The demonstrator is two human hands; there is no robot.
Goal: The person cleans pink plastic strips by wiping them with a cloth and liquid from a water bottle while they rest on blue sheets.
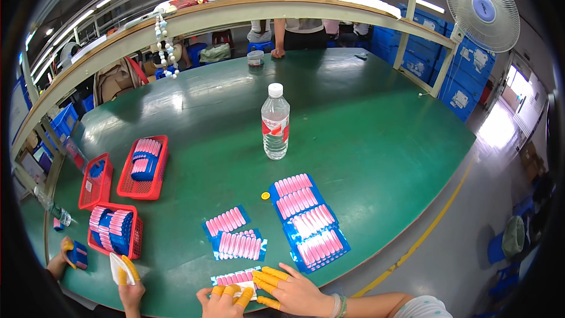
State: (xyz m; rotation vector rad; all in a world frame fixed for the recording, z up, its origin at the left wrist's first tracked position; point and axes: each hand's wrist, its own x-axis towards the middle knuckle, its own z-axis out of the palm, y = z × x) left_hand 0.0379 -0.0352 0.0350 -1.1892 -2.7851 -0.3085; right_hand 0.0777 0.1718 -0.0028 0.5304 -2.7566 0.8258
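Note:
My left hand (226, 300) and my right hand (294, 291) are at the near table edge, with yellow finger cots on the fingers. Together they hold a blue card of pink tubes (235, 275) flat on the green table (365, 141). My left fingers curl over its near edge, and my right fingers spread over its right end. Just beyond lie two more such cards (225, 222) (240, 245). A row of overlapping cards (309, 221) lies to the right.
A water bottle (275, 122) stands mid-table, with a small yellow cap (265, 195) nearer me. Three red baskets (144, 168) (96, 181) (115, 229) of cards sit at the left. A co-worker's hands (126, 280) work at lower left. Another person (303, 23) stands across the table, with a fan (482, 6) at the right.

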